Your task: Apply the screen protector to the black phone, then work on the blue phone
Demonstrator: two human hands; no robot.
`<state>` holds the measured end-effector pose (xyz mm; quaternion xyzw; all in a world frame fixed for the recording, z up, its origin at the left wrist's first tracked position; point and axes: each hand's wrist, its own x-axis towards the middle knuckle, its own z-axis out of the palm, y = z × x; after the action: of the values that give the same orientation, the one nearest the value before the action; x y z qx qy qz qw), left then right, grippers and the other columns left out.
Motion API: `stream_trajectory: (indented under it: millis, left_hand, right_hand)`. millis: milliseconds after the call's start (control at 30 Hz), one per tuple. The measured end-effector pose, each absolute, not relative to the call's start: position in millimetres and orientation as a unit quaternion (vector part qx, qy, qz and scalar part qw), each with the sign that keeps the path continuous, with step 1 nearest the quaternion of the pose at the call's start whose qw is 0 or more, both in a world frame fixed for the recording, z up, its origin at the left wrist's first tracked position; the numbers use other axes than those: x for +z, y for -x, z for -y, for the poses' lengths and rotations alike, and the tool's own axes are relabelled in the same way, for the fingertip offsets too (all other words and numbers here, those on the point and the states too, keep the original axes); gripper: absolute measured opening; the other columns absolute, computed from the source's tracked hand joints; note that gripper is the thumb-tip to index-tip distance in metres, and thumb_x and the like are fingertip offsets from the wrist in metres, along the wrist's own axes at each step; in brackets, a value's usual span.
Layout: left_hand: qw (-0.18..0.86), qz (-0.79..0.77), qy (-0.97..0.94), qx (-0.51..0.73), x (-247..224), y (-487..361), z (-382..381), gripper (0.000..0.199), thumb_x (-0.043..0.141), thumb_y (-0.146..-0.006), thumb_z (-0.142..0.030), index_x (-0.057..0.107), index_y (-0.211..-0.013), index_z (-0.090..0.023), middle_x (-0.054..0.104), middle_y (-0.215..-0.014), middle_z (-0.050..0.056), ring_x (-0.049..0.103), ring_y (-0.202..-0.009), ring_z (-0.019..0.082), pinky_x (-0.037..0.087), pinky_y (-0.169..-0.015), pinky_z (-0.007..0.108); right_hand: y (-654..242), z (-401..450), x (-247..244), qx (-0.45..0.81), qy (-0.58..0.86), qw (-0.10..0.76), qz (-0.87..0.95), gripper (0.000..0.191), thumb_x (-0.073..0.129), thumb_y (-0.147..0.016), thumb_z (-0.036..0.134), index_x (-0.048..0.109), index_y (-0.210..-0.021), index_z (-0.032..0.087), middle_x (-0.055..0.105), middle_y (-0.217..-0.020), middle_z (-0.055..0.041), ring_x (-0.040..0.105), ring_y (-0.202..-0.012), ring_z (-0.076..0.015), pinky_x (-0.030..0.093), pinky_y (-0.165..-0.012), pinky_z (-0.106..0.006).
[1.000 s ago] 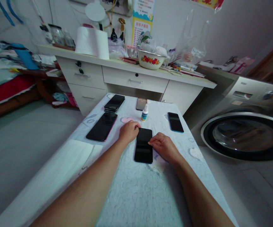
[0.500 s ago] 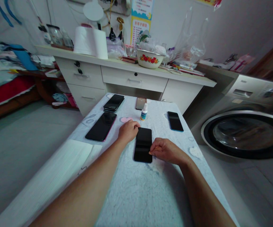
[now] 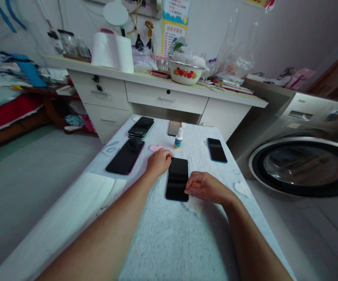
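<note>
A smartphone with a dark screen lies face up on the cloth-covered table. My left hand is closed at its upper left corner, the fingers curled against the edge. At the lower right edge, my right hand is closed in a pinch, its fingertips over the border of the screen. Whatever is between those fingertips is too small to make out. Just beyond the phone stands a small white spray bottle with a blue and yellow label.
A large dark phone and a stack of phones lie on the left. Another phone is on the right, and a gold one at the back. Behind is a white desk; a washing machine stands right.
Both hands stay at the same places on the phone. My right hand has shifted very slightly downward. Nothing else has visibly moved.
</note>
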<state>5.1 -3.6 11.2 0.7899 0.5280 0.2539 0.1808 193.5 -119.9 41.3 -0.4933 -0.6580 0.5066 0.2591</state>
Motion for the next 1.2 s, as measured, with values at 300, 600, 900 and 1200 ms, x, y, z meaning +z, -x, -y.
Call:
stream_trajectory:
  millis: [300, 600, 900, 1200]
  left_hand:
    - [0.180, -0.528, -0.790, 0.256, 11, -5, 5, 0.024, 0.048, -0.079, -0.017, 0.069, -0.088, -0.024, 0.065, -0.094, 0.001, 0.061, -0.087, 0.014, 0.045, -0.077, 0.024]
    - [0.175, -0.525, -0.791, 0.261, 10, -5, 4, 0.025, 0.048, -0.079, -0.016, 0.069, -0.088, -0.023, 0.065, -0.093, 0.002, 0.061, -0.089, 0.015, 0.044, -0.078, 0.024]
    - [0.175, -0.525, -0.791, 0.262, 9, -5, 4, 0.025, 0.047, -0.078, -0.016, 0.069, -0.088, -0.023, 0.065, -0.093, 0.001, 0.061, -0.088, 0.015, 0.044, -0.077, 0.024]
    - [0.181, -0.525, -0.790, 0.260, 8, -5, 2, 0.024, 0.048, -0.078, -0.016, 0.069, -0.088, -0.023, 0.064, -0.093, 0.001, 0.061, -0.088, 0.015, 0.044, -0.077, 0.025]
  right_hand:
    - [-195, 115, 36, 0.385, 0.548, 0.289, 0.684, 0.006, 0.066, -0.077, 0.025, 0.065, -0.079, 0.019, 0.059, -0.077, 0.0003, 0.057, -0.066, -0.0105, 0.044, -0.060, -0.022]
    - [-194, 106, 26, 0.278, 0.565, 0.323, 0.706, 0.006, 0.064, -0.081, 0.025, 0.066, -0.081, 0.020, 0.058, -0.081, -0.0008, 0.058, -0.073, -0.0125, 0.046, -0.066, -0.024]
    - [-192, 104, 27, 0.206, 0.587, 0.317, 0.716, 0.006, 0.063, -0.083, 0.025, 0.067, -0.081, 0.020, 0.058, -0.082, -0.0020, 0.058, -0.079, -0.0144, 0.045, -0.072, -0.026]
    - [-197, 108, 26, 0.310, 0.560, 0.309, 0.703, 0.007, 0.064, -0.081, 0.026, 0.065, -0.081, 0.019, 0.059, -0.079, -0.0003, 0.058, -0.071, -0.0119, 0.045, -0.065, -0.024]
